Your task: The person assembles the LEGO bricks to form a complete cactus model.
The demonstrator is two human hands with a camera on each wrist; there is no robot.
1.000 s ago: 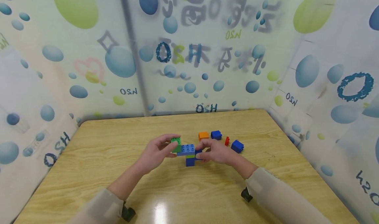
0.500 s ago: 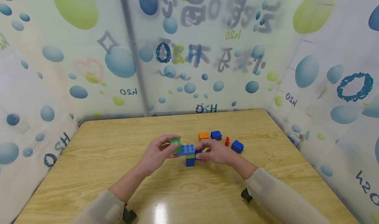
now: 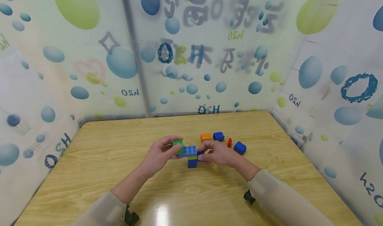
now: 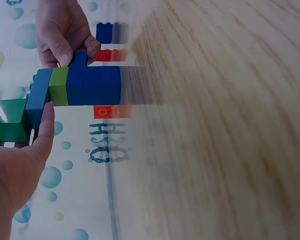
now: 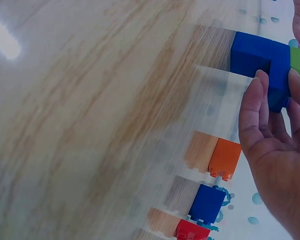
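Left hand (image 3: 157, 156) pinched green square plastic block (image 3: 178, 146) at left end of light-blue oblong plastic brick (image 3: 190, 150).
Brick's long axis ran left-right between hands; right hand (image 3: 219, 153) gripped dark-blue plastic side block (image 4: 79, 59).

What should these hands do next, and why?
Probably press the green building brick down onto the light blue brick: the left hand pinches it at that brick's left end, while the right hand grips the dark blue side brick. Full seating isn't visible.

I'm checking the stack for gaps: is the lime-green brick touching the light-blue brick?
Touching. The left wrist view shows the lime-green brick flush against the light-blue brick, with no gap visible.
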